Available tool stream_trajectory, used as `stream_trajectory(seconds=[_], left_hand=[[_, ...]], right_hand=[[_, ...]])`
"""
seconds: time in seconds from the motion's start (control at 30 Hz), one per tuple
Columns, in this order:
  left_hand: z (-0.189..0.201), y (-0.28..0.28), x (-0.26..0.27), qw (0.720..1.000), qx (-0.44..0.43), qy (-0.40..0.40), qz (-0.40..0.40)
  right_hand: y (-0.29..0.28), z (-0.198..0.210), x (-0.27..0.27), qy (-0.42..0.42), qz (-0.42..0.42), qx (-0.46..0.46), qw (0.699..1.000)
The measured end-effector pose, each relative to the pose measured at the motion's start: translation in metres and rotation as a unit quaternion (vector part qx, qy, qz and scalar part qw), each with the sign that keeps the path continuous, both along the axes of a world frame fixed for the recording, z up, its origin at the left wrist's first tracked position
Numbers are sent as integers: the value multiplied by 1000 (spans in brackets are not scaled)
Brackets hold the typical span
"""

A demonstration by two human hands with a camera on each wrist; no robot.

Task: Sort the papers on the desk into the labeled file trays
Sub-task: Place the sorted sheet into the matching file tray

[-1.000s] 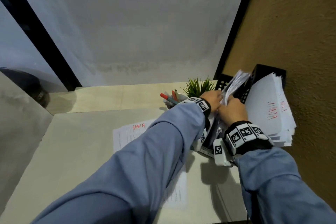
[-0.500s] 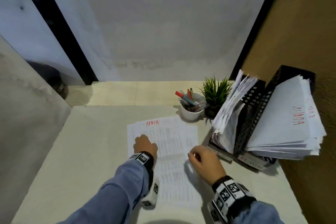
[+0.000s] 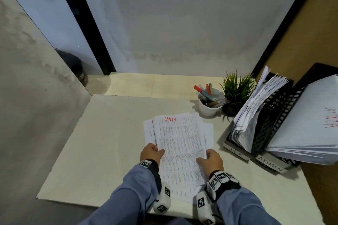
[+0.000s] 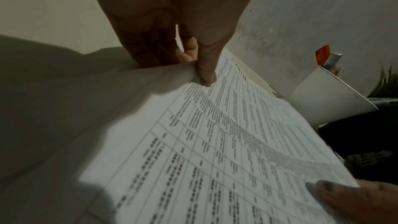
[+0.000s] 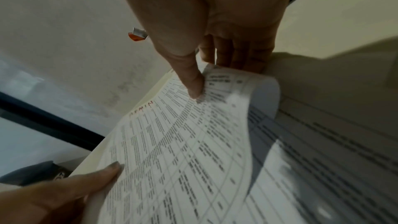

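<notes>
Both hands have come back from the file trays, and now the left hand and right hand pinch the ADMIN sheet in their fingers above the near desk, ready for the ADMIN tray on the right.

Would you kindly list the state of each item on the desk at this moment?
ADMIN sheet: lifted at its near end, pinched by both hands.
Left hand: pinching the sheet's left edge.
Right hand: pinching its right edge.
Papers underneath: flat on the desk.
HR tray: stuffed with papers.
ADMIN tray: stuffed with papers.
Cup: upright, holding pens.
</notes>
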State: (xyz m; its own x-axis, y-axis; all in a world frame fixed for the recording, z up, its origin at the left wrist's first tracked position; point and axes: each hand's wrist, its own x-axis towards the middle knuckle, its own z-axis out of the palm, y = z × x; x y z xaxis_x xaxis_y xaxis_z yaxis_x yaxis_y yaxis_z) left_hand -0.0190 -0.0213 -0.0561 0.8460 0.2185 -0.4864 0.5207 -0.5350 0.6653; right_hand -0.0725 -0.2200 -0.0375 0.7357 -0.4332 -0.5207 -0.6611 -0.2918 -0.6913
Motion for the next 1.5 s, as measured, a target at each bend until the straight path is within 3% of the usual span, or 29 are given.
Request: stream_trajectory(seconds=[0.2,0.37,0.47,0.63,0.77,0.87,0.93,1.0,1.07,1.27,1.4,1.5], left_hand=[[2,14,-6,995,-47,-82,16],[4,20,-7,987,-107,-106,61],[-1,22,-5,975,-194,-74,73],[11,19,-3,971,-237,23,-10],[23,23,5,966,-236,107,7],[24,20,11,955,-249,147,69],[22,14,14,970,-201,117,74],[19,9,14,996,-83,35,25],[16,3,9,999,-20,18,-16],[6,-2,-3,998,33,9,-54],[13,1,-9,990,85,-56,-96],[12,7,-9,989,63,-62,-118]], right_hand=[[-13,8,6,46,-14,36,998],[-21,18,11,42,-46,165,984],[-23,25,11,22,-67,202,977],[-21,48,7,-27,-91,222,970],[-31,43,7,8,-113,200,973],[-38,41,4,10,-115,197,974],[-38,42,1,10,-113,203,973],[-40,38,-1,10,-112,215,970],[-42,35,0,28,-93,204,974],[-43,36,0,86,-54,160,982],[-40,31,-2,56,-81,199,975],[-34,32,-1,41,-81,205,975]])
